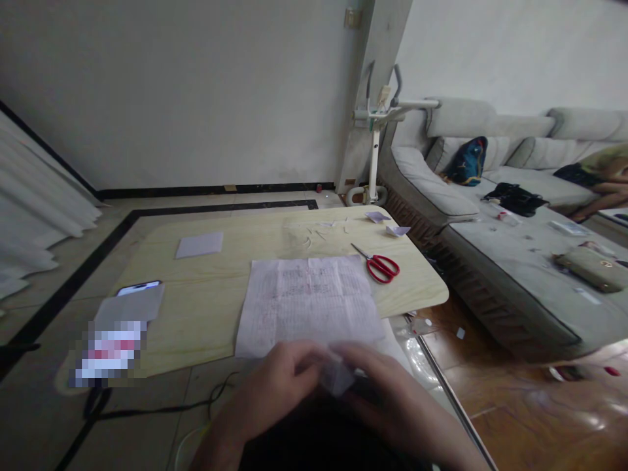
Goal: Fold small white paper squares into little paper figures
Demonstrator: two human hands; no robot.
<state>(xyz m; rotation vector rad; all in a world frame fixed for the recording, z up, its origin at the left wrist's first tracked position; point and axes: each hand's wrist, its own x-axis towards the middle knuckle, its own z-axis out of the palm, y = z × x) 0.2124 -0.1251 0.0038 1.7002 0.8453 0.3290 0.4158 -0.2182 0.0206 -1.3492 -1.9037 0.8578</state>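
My left hand and my right hand meet low in the view, just in front of the table's near edge. Both pinch a small folded piece of white paper between their fingertips. Right beyond them a large creased sheet of written-on paper lies flat on the light wooden table. Red-handled scissors rest to the right of that sheet.
A small white paper square lies at the table's far left, with a phone and a grey sheet near the left edge. Paper scraps sit at the far right corner. A grey sofa stands to the right, with a person on it.
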